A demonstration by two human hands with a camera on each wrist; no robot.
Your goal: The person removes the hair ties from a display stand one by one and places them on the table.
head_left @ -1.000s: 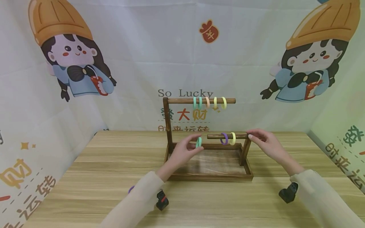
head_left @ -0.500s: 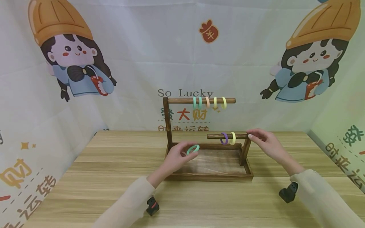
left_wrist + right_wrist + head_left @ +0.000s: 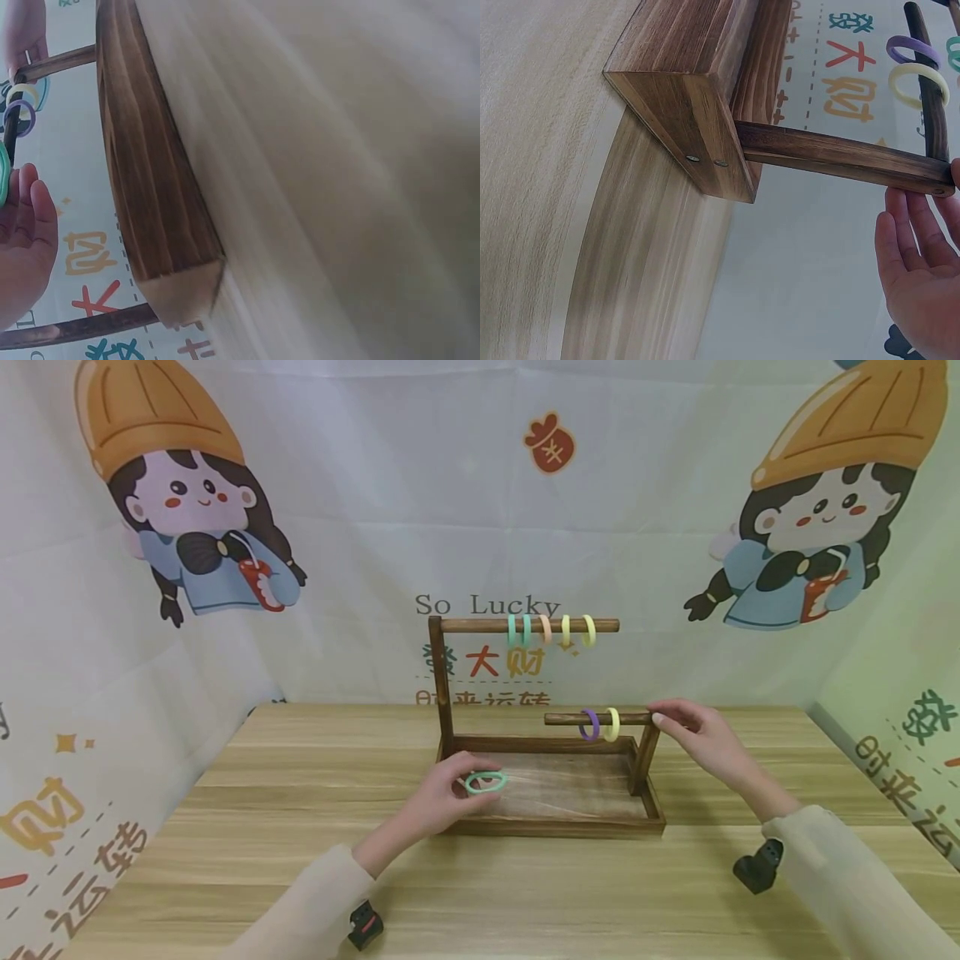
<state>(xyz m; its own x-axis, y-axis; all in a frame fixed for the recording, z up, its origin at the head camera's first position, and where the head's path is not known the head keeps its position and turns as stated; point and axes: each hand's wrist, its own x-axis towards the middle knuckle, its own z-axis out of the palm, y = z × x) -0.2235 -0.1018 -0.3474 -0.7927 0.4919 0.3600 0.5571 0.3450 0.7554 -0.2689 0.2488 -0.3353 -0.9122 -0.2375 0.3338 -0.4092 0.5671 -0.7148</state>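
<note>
so, green ring (image 3: 485, 791) pinched by left hand (image 3: 442, 794), between thumb (image 3: 478, 800) and fingers (image 3: 474, 762), right hand (image 3: 705, 741) holding wooden rack (image 3: 645, 760)

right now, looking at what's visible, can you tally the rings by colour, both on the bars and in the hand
Mint-green rings: 3 (two on the upper bar, one in the left hand)
Yellow rings: 3 (two upper, one on the lower bar)
Peach ring: 1
Purple ring: 1
Total: 8
</note>
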